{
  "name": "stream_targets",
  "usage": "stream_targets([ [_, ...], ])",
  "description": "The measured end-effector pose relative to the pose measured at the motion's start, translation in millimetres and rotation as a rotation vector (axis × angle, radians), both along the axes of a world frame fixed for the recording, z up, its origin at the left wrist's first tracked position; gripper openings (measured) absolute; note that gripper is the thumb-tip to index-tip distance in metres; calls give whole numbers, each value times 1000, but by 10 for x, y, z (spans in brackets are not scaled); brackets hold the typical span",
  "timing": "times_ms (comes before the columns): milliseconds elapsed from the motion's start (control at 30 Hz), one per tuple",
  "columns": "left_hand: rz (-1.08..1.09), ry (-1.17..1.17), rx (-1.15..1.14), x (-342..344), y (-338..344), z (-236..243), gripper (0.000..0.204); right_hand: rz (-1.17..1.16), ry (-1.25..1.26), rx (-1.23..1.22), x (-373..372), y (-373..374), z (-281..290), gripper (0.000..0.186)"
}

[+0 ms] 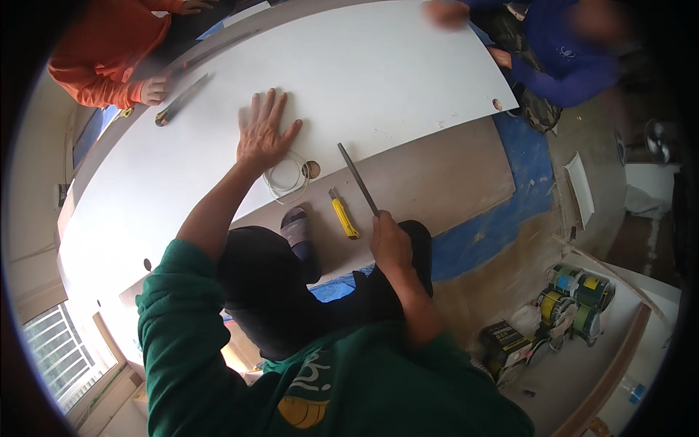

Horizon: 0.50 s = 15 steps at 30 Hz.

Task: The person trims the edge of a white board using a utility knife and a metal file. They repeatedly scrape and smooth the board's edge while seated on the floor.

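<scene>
My left hand [263, 133] lies flat with spread fingers on a large white panel [378, 80]. In my right hand [391, 240] is a long, thin, dark grey file [357, 177], its far end at the panel's near edge; I cannot tell whether it touches. A loose coil of thin white strip [286, 177] lies just below my left wrist, partly over the panel's edge. Beside it is a round hole [311, 170] in the panel. A yellow utility knife [344, 216] rests on the brown board below, between my foot and my right hand.
A hand saw [180, 102] lies on the panel's far left, near a person in an orange sleeve [109, 65]. Another person in blue [568, 58] is at the far right corner. Blue sheeting [473, 251] covers part of the floor. Several spools [575, 298] stand lower right.
</scene>
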<state>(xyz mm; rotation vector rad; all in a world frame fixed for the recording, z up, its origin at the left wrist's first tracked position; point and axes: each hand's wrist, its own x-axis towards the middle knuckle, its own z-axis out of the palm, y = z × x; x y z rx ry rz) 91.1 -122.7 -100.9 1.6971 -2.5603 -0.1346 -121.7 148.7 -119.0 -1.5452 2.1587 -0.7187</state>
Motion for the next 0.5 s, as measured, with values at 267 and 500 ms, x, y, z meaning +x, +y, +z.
stream_targets([
  [267, -1, 15, 30, -43, -34, -23, 78, -43, 19, 103, -71, -180, 2, 19],
  [500, -13, 54, -3, 3, -9, 29, 75, -87, 91, 83, -477, -766, 211, 21],
])
